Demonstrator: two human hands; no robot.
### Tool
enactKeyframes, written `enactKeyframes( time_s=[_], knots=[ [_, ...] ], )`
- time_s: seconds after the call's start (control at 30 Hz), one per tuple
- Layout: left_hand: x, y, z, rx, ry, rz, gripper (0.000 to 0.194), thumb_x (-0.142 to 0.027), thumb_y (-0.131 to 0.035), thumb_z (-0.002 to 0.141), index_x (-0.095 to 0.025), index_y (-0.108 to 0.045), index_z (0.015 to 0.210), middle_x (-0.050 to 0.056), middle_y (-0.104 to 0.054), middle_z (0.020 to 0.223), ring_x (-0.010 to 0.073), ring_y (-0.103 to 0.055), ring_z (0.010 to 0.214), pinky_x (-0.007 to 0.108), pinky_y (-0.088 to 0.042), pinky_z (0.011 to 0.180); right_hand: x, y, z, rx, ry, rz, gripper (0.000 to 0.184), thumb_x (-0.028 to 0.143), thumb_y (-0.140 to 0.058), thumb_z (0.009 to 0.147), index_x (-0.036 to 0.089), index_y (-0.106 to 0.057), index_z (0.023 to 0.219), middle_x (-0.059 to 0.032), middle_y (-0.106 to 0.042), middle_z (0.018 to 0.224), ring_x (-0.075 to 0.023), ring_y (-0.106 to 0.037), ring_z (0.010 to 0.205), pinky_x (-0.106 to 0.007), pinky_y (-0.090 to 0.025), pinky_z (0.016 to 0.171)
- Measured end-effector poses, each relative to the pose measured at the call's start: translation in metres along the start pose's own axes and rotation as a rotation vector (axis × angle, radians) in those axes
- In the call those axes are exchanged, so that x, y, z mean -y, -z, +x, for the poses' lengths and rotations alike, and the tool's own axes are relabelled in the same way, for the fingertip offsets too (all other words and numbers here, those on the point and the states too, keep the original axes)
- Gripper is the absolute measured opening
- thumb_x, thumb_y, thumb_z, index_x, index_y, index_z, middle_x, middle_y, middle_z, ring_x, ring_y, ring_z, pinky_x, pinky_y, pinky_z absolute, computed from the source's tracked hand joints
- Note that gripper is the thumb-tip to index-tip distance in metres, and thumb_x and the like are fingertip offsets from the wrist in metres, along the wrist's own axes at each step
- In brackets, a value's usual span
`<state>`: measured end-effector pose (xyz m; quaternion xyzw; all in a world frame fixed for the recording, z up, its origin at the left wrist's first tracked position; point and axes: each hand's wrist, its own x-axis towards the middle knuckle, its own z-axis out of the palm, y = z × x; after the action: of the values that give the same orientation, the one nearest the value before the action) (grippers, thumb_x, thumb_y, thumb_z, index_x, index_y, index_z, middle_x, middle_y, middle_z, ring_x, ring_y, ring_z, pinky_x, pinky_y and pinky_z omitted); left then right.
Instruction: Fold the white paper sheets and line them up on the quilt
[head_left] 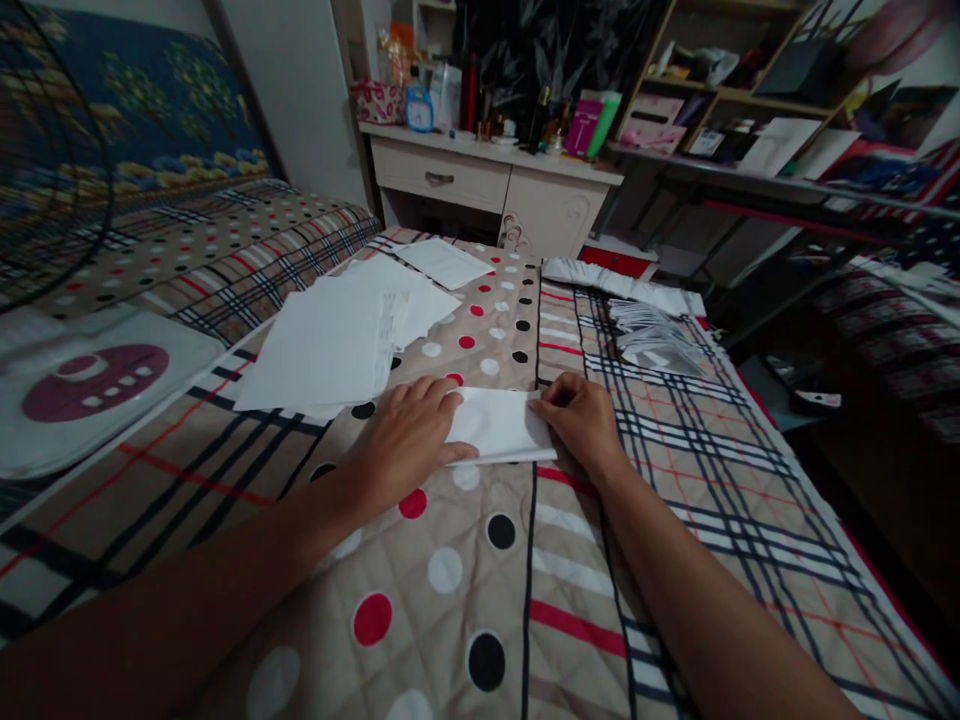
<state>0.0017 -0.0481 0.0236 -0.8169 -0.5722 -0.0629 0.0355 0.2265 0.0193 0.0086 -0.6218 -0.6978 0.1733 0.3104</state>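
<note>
We find open room on the bedspread (420, 640) at lower centre, between our left forearm (277, 540) and our right forearm (682, 560), which bar low sideways passage. At mid-frame our left hand (412, 425), the folded white paper (495, 420) and our right hand (586, 420) form a barrier. Beyond it we could pass up the dotted strip (496, 352), between the white sheets (322, 350) at left and the fanned papers (652, 335) at right, as far as the cabinet (480, 188) at top centre

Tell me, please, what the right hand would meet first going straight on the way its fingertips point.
The right hand would probably meet the left hand first, past the white paper it touches, though depth is unclear.
</note>
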Motion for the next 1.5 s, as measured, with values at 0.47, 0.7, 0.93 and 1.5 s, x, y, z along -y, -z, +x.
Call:
enactKeyframes(
  time_s=[0.47,0.7,0.93,1.5],
  knots=[
    [0.020,0.000,-0.002,0.163,-0.041,-0.193,0.041,-0.020,-0.042,0.093,-0.015,-0.047,0.134,0.012,-0.043,0.148,0.0253,-0.037,0.136,0.042,-0.033,0.107,0.090,-0.038,-0.132,0.384,0.590,-0.045,0.118,0.068,-0.052,0.081,0.003,0.018,0.150,-0.0278,-0.001,0.159,-0.0401,-0.001,0.147,-0.062,-0.032,0.111],
    [0.019,0.002,0.001,0.168,-0.053,-0.131,0.054,-0.028,-0.062,0.083,-0.016,-0.047,0.134,0.013,-0.043,0.148,0.0272,-0.038,0.136,0.042,-0.032,0.107,0.069,-0.035,-0.133,0.400,0.590,-0.190,0.117,0.076,-0.047,0.078,-0.002,0.000,0.152,-0.0334,-0.010,0.156,-0.0432,-0.004,0.145,-0.062,-0.030,0.112],
    [0.020,0.004,0.001,0.143,-0.059,-0.136,0.069,-0.051,-0.069,0.078,-0.015,-0.049,0.133,0.015,-0.046,0.146,0.0302,-0.040,0.134,0.043,-0.034,0.105,0.022,0.002,-0.128,0.329,0.583,-0.375,0.106,0.070,-0.049,0.082,0.002,-0.010,0.153,-0.0288,-0.013,0.157,-0.0403,-0.008,0.146,-0.061,-0.032,0.111],
    [-0.038,-0.014,-0.056,0.189,-0.347,-0.153,0.064,-0.017,-0.042,0.087,-0.009,-0.029,0.148,0.015,-0.017,0.160,0.0240,-0.014,0.148,0.038,-0.020,0.120,0.007,0.014,-0.124,0.256,0.596,-0.556,0.097,0.070,-0.043,0.084,-0.003,-0.031,0.146,-0.0292,-0.026,0.153,-0.0395,-0.019,0.145,-0.058,-0.029,0.113]
  ],
)
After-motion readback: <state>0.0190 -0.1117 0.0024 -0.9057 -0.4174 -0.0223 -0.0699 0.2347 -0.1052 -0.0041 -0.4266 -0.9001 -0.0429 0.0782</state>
